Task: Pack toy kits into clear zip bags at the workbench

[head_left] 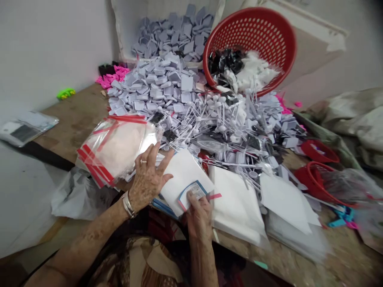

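Observation:
My left hand (146,175) is spread, its fingers stretched out between a stack of clear plastic bags with red strips (116,145) and a white sheet (179,171). The thumb lies at the sheet's left edge; I cannot tell whether it presses on it. My right hand (199,213) pinches a small printed card with a blue border (193,192), thumb on top, over the sheet's lower right part. A short red strip (214,196) shows beside its fingers. Right of this hand lies a stack of white sheets in clear film (233,199).
Pale grey small plastic trays (161,83) and long-handled plastic pieces (209,115) are heaped behind my hands. A tilted red basket (263,28) holds black and white bagged items. More white sheets (284,199) and red containers (311,175) stand at the right. Packaged items (28,125) lie far left.

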Available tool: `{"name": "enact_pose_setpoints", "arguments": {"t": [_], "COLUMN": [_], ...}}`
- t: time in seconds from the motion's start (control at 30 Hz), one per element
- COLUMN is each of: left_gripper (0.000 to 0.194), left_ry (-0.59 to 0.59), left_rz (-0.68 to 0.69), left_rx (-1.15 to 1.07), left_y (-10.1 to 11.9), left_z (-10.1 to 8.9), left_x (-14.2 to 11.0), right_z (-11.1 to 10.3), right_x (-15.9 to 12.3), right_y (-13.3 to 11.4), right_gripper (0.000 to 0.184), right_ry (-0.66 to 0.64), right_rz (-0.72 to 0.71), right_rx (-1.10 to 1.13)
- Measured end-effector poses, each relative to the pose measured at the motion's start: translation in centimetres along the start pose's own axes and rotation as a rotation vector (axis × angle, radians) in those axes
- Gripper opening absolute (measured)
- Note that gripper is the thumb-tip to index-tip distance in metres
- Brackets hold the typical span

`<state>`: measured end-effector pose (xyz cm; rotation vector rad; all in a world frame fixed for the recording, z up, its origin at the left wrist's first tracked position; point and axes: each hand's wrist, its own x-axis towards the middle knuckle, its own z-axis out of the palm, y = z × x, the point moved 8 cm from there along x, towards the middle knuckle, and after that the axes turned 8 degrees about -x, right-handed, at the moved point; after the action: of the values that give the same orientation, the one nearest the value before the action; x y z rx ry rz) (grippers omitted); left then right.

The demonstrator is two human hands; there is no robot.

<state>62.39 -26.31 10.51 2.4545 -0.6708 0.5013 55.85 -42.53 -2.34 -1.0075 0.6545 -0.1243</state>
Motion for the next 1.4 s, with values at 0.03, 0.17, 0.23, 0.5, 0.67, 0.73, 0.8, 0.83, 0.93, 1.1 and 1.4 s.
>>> {"name": "enact_pose_setpoints", "arguments": {"t": [0.03,0.17,0.23,0.5,0.67,0.73,0.8,0.83,0.93,1.1,1.4], "left_gripper": [0.064,0.071,0.067,0.028,0.021,0.023,0.023,0.023,0.023,0.022,0.029], "left_ry": [0.004,-0.138,-0.160,-0.045,-0.012,0.006,0.024,0.031,0.040,0.021,-0.026], "left_rz": [0.051,0.258,0.267,0.191,0.184,0.191,0.214,0.226,0.255,0.314,0.265], "left_rx": [0.053,0.038,0.019,0.094,0.044,0.032,0.023,0.016,-0.019,-0.065,-0.016], "left_y": [1.0,5.0,5.9,6.1,5.4,5.3,5.5,5.6,6.1,6.3,3.9], "left_z": [0.1,2.6,3.6,4.7,4.3,3.8,3.3,3.1,2.7,2.9,3.5], "left_x": [-0.6,-3.9,-4.9,-4.3,-4.0,-3.9,-3.8,-3.8,-3.7,-3.9,-4.3], "right_z": [0.3,0.7,0.8,2.4,2.6,1.6,0.4,0.2,0.8,2.6,4.4], "right_x": [-0.1,-0.4,-0.4,-0.5,-2.0,-2.8,-3.5,-3.9,-4.9,-4.4,-4.7], "right_y": [0.1,0.3,0.6,1.2,0.6,0.0,-1.0,-1.5,-2.5,-2.0,-2.1], "right_gripper": [0.042,0.035,0.030,0.026,0.031,0.036,0.034,0.029,0.020,0.029,0.032], "right_ry": [0.005,0.053,0.050,-0.045,-0.176,-0.167,-0.089,-0.061,-0.035,-0.011,-0.042], "right_rz": [0.004,0.007,0.031,-0.022,-0.033,-0.117,-0.294,-0.410,-0.767,-1.017,-1.213], "right_rx": [0.023,0.100,0.132,0.128,-0.012,-0.170,-0.411,-0.547,-0.875,-1.261,-1.524]}}
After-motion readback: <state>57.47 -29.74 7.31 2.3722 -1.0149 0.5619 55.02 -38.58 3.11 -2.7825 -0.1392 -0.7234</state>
